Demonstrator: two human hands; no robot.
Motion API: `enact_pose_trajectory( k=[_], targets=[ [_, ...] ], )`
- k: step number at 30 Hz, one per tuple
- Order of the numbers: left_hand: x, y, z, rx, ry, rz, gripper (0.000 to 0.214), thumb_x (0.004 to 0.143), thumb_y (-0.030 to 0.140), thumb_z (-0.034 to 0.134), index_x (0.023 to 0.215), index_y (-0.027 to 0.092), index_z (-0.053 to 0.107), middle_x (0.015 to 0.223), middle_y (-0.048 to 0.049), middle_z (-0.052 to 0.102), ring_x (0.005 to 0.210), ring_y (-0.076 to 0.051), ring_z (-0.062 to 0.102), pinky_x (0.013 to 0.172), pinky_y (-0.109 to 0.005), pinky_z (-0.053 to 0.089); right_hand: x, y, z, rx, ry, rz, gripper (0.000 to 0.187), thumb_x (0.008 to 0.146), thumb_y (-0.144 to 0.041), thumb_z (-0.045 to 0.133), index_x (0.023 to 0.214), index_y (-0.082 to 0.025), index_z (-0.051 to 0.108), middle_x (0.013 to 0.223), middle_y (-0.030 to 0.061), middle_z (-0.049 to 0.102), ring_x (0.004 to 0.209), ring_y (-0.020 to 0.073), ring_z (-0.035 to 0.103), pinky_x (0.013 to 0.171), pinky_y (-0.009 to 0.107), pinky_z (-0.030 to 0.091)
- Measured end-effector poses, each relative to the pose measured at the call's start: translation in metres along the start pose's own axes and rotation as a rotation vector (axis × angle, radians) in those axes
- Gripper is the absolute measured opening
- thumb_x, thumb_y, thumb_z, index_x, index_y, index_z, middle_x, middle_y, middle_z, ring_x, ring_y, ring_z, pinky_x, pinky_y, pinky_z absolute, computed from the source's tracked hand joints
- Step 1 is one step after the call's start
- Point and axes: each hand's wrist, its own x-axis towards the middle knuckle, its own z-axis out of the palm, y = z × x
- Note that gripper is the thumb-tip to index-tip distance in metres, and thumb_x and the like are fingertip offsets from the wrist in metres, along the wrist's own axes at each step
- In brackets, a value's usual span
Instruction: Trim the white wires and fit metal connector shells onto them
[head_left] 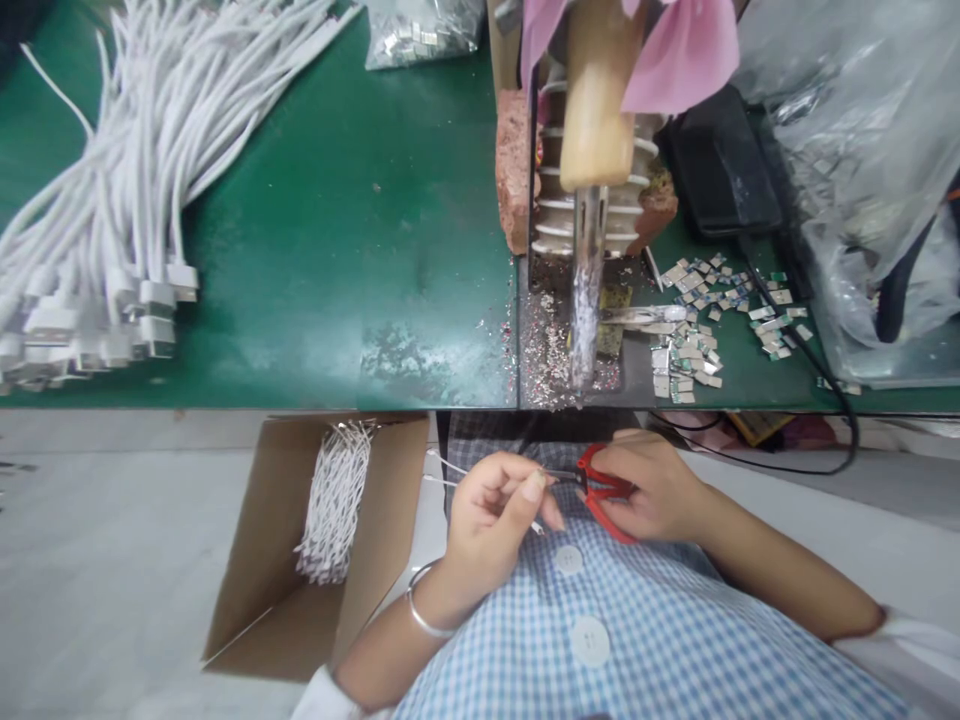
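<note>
In the head view, my left hand point(491, 520) is closed on thin white cables point(448, 468), gripped between thumb and fingers. Several cable ends stick out to the left, and one end shows below the fingers. My right hand point(652, 490) is wrapped round the red handles of small scissors-like cutters point(600, 490). Their metal tip points left and meets the left fingertips; whether the blades touch a cable is too small to tell. Both hands are over my lap, just in front of the green table's edge.
A soldering iron point(590, 250) with a wooden handle points down over a solder-strewn patch. Small metal connectors point(690, 350) lie to its right. White USB cables point(142, 200) are heaped at left. A cardboard box point(247, 560) holds white cables below. A black phone point(724, 165) lies behind the connectors.
</note>
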Motion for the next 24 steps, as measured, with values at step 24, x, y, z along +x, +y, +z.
enact_pose_trajectory(
  k=[24],
  targets=[
    [0.0023,0.0071,0.003,0.079,0.014,-0.026,0.021,0.086,0.036,0.067,0.081,0.017,0.061,0.053,0.001,0.068,0.045,-0.011,0.061,0.047,-0.019,0.048,-0.0026,0.0016,0.0035,-0.047,-0.054,0.018,0.021,0.088,-0.024,0.049,0.067,-0.02,0.049,0.049,-0.0039,0.053,0.044,0.01,0.042,0.051,0.024,0.031]
  ],
)
